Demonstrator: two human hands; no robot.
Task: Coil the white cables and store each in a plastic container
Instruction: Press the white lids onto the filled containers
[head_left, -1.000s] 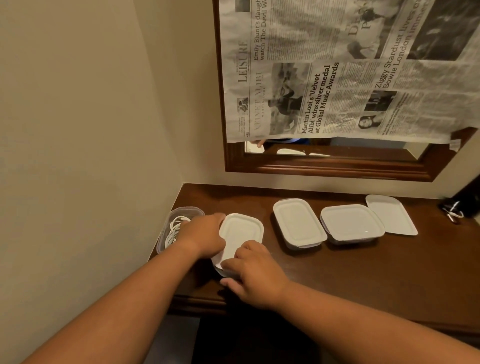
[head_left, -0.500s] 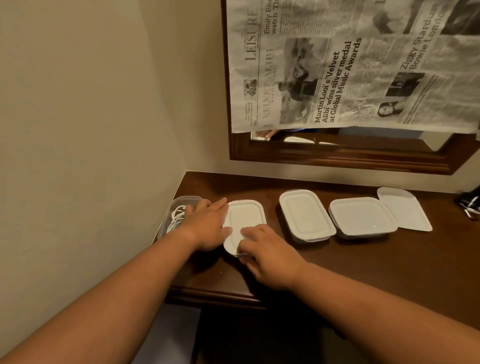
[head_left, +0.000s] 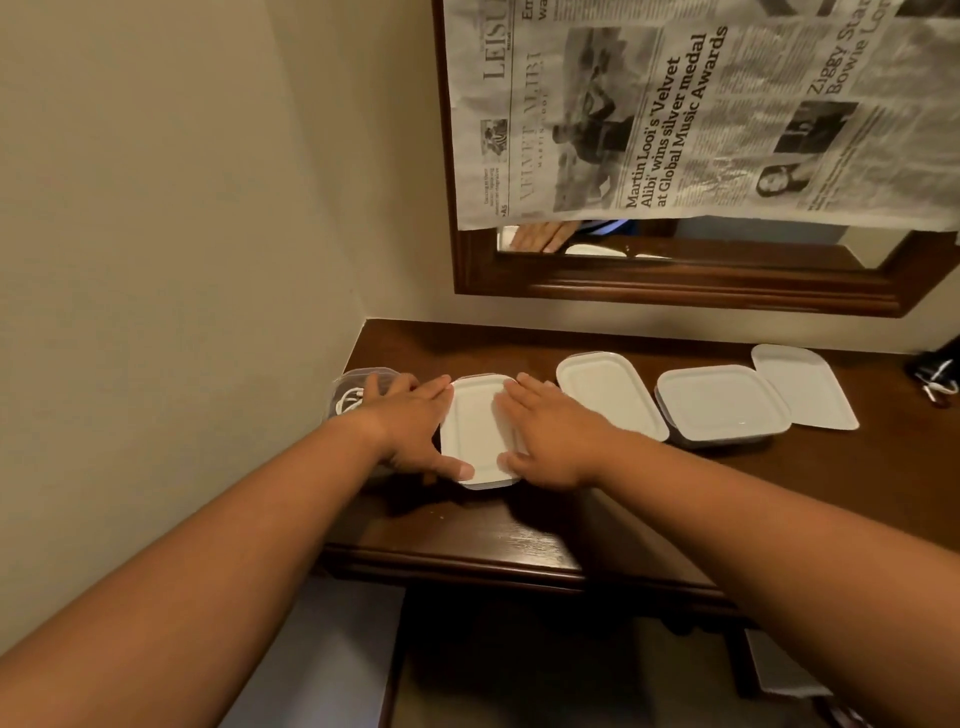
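A clear plastic container with a white lid (head_left: 478, 431) sits near the left end of the dark wooden desk (head_left: 727, 493). My left hand (head_left: 410, 426) lies flat along the lid's left edge, fingers straight, thumb at the near corner. On the lid's right side my right hand (head_left: 550, 436) presses down the same way. Behind my left hand stands an open clear container (head_left: 358, 389) holding a coiled white cable (head_left: 347, 402). Two more lidded containers (head_left: 610, 395) (head_left: 722, 402) stand to the right.
A loose white lid (head_left: 802, 384) lies at the far right of the row. A dark object with white wire (head_left: 935, 376) sits at the desk's right edge. A wall closes off the left side. A newspaper covers the framed mirror (head_left: 675, 280) behind.
Both hands went from curled at the lid's corners to flat, with fingers stretched along its two long sides. The container now sits square on the desk. The view has moved closer.
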